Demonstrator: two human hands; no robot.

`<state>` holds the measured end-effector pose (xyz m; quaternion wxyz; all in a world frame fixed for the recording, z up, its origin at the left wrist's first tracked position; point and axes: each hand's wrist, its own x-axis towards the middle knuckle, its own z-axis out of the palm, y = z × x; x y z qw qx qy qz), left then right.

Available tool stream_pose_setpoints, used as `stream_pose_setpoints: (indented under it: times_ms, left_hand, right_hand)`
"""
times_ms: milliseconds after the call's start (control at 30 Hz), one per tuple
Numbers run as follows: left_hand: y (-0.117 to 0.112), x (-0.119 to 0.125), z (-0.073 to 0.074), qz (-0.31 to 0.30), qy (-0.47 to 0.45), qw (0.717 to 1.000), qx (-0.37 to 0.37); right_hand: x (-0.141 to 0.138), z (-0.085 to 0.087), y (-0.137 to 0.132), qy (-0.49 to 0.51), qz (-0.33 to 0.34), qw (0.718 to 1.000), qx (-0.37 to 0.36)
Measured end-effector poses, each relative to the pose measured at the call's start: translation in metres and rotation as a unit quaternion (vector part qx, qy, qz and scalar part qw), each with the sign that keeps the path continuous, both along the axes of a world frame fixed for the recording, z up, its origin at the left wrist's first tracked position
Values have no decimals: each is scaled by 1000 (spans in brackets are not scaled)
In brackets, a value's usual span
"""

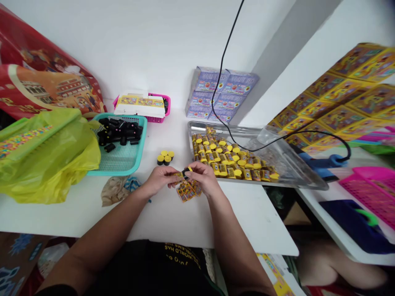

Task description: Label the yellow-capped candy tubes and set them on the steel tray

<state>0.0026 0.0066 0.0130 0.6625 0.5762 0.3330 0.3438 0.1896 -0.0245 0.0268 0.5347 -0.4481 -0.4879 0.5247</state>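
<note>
the right hand (pixel 202 176) pinches a small black cylinder (pixel 186 172); the left hand (pixel 162 179) holds a yellow wrapper (pixel 178 176). printed labels (pixel 186 192) show on their near side. four yellow-topped pieces (pixel 167 158) stand just beyond. left, a turquoise basket (pixel 142 148) holds black pieces (pixel 121 130); right, a metal tray (pixel 298 168) holds yellow wrapped pieces (pixel 230 159).

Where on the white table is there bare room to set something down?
Bare table lies right of the right forearm, in front of the tray; another patch lies between teal basket and tray, behind the capped pieces. The middle is crowded: left hand, right hand, labels.
</note>
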Motion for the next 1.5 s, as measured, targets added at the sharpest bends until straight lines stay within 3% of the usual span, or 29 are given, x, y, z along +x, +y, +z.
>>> stream_pose_setpoints:
  times_ms: [300, 667, 1000, 1233, 1333, 1500]
  left_hand:
    - [-3, 2, 0, -24, -82, 994, -68]
    - [-9, 8, 4, 39, -109, 991, -71]
    - [-12, 13, 1, 60, -162, 980, -100]
    - [-11, 11, -1, 67, -182, 976, -98]
    - [-14, 11, 3, 60, -173, 977, -107]
    - [-15, 12, 4, 58, -162, 978, -115]
  right_hand:
    - [2, 1, -1, -37, 72, 996, 37]
    - [3, -5, 2, -121, 53, 985, 108]
    - [-15, -9, -1, -247, -82, 941, 218]
    - [-17, -9, -5, -316, -28, 906, 280]
    - [-17, -7, -5, -305, -15, 914, 267]
    - [-21, -16, -2, -180, -46, 965, 186]
